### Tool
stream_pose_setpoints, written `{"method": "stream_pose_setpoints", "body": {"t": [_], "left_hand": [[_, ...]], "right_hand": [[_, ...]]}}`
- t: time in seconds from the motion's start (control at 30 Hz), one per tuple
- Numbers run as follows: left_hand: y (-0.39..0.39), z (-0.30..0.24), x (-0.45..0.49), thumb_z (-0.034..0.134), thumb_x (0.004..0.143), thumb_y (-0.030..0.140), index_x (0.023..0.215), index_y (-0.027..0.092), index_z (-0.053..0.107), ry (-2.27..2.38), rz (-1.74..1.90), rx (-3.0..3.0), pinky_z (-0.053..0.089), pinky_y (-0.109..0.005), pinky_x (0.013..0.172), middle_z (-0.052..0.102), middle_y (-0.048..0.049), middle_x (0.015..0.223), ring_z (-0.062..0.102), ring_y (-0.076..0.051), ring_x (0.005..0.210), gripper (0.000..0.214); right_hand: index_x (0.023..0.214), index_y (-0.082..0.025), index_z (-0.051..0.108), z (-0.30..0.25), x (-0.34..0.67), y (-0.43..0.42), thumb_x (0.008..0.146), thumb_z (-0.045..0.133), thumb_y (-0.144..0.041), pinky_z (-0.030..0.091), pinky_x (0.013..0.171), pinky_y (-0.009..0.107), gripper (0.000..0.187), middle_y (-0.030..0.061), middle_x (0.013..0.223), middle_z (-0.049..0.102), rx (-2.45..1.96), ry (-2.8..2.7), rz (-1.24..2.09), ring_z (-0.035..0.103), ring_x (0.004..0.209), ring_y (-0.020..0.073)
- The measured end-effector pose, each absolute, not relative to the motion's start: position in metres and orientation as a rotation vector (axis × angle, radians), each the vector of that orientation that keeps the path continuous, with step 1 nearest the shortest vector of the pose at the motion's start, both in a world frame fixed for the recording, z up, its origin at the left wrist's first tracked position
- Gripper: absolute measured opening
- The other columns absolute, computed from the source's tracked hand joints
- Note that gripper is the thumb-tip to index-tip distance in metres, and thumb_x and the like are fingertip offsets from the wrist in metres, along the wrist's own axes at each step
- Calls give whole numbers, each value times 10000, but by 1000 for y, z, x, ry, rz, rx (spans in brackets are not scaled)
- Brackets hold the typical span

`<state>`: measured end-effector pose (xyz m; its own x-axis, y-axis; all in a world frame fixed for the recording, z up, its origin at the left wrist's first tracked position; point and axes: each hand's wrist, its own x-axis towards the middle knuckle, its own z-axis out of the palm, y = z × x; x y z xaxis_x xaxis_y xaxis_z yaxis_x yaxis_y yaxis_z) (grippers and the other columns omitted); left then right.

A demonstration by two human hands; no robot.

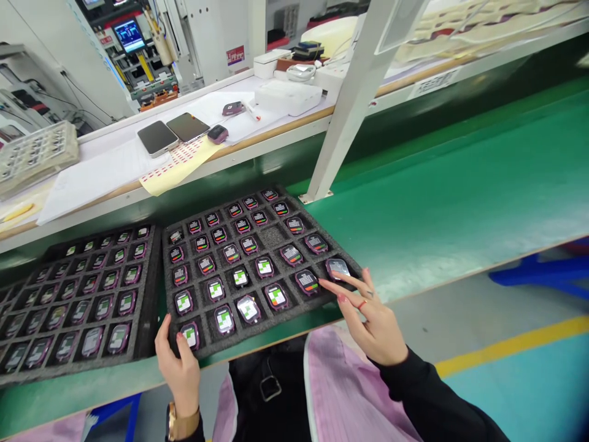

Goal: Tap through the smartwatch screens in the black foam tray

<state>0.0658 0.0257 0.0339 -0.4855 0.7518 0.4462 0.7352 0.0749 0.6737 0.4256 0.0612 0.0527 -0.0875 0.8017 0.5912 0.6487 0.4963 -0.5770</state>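
A dark foam tray (271, 236) lies before me, its square pockets holding purple-framed smartwatch bodies with lit screens. Some screens show green and white blocks, others text with red and green marks. At the tray's near left corner rests my left hand (178, 362), fingers apart, beside a smartwatch body (189, 335). My right hand (372, 319) is over the near right corner with its fingers spread. Its fingertips reach a smartwatch body (337, 268) in the corner pocket and come close to another smartwatch body (307, 282). Neither hand grips anything.
A second foam tray (150, 288) of smartwatch bodies stands at left on the green bench (442, 196). A white post (345, 123) rises behind the near tray. The shelf above carries two phones (157, 137), a yellow sticker sheet (184, 164) and a white box (289, 95).
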Motion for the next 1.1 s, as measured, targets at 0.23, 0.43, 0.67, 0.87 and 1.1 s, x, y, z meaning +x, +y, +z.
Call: {"method": "stream_pose_setpoints", "body": {"t": [0.23,0.43,0.67,0.87,1.1], "left_hand": [[27,35,67,460,960,345,1335,147,545,2298,1408,1600,408,-439,1067,590,-162,1306,533,-291,1237,433],[28,35,66,462,961,349,1336,140,546,2302,1419,1597,407,-439,1060,594,-167,1301,537,-295,1229,437],[26,34,66,460,957,362,1332,148,551,2320,1428,1565,410,-450,1057,599,-163,1295,543,-298,1220,442],[26,32,66,454,957,375,1340,142,546,2335,1427,1509,418,-473,1053,590,-175,1305,544,-312,1218,458],[26,30,66,457,958,359,1332,139,555,2346,1450,1527,409,-461,1069,603,-167,1284,550,-303,1213,444]], "right_hand": [[1307,-257,624,54,444,61,1028,389,-137,172,1179,653,385,58,1113,688,-1334,-1660,23,587,1159,293],[1273,-235,646,44,459,68,1031,395,-178,136,1179,655,353,63,1082,698,-1374,-1750,21,594,1152,301],[1250,-230,670,58,459,100,1030,392,-195,146,1178,664,356,64,1098,706,-1307,-1725,11,616,1123,302],[1249,-200,666,44,455,130,1030,366,-222,165,1163,690,372,82,1107,698,-1294,-1769,76,596,1153,302],[1284,-201,653,44,451,127,1044,358,-216,184,1184,644,381,89,1146,680,-1272,-1711,95,588,1165,287]]}}
